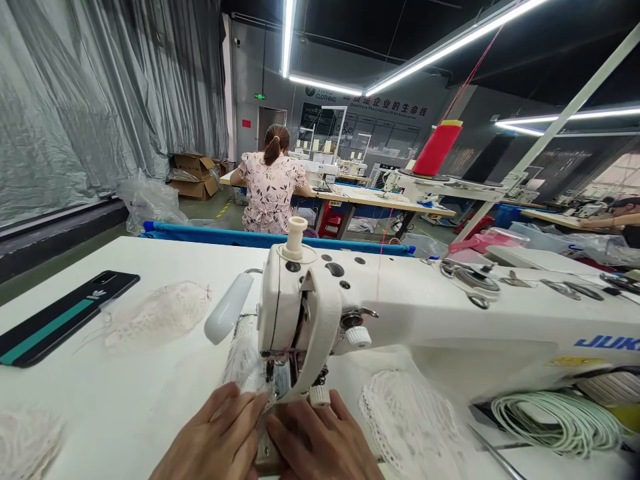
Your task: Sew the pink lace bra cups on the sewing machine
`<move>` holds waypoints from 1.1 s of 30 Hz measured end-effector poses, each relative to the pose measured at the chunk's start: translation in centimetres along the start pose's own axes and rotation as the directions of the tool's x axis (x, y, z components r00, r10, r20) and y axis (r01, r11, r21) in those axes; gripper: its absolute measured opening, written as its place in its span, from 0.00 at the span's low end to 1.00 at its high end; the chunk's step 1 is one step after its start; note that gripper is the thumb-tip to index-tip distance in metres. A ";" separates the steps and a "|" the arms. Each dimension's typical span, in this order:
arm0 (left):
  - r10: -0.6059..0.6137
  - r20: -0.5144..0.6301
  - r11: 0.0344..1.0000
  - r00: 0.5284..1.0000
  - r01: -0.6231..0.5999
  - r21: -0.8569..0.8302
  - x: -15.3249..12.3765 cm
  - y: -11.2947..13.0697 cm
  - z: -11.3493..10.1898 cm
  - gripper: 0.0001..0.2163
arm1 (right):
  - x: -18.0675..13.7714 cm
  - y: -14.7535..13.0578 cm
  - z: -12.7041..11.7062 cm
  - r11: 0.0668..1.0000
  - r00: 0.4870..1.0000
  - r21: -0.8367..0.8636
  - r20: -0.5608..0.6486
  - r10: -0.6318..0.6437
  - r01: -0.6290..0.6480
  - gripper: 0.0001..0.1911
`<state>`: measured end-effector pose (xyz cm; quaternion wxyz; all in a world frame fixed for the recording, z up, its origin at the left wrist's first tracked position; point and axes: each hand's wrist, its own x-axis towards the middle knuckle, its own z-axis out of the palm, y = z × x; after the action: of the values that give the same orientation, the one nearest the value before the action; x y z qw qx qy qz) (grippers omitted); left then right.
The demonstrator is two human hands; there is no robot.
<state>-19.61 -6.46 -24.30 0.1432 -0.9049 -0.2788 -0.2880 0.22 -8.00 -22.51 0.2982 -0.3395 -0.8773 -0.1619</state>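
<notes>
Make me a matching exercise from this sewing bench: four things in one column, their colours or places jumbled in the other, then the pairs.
1. thread cone
2. phone
3. coiled cord
4. left hand

A. pale green, at the right by the machine base
B. black with a teal stripe, far left on the table
C. red, on the stand behind the machine
D. on the lace beside the presser foot

Pairs: 1-C, 2-B, 3-A, 4-D

Two bare hands, the left hand (215, 437) and the right hand (320, 443), enter at the bottom edge of the frame. No gloves, rings or sleeves show; fingers are uncovered, nails short and unpainted, wrists cut off by the frame.
</notes>
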 end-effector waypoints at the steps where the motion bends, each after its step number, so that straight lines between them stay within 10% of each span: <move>1: 0.000 -0.018 1.000 1.000 0.000 -0.001 0.2 0.0 -0.2 0.08 | 0.0 0.0 0.0 1.000 1.000 0.001 0.000 0.000 0.000 0.26; 33: -0.105 -0.019 0.994 0.994 0.105 -0.034 1.5 -1.9 -0.4 0.11 | -0.3 0.6 0.4 1.000 1.000 -0.019 0.004 -0.005 0.005 0.29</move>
<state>-19.88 -4.45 -22.86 0.1156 -0.8882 -0.3196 -0.3092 0.63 -7.50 -22.99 0.2928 -0.3402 -0.8772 -0.1703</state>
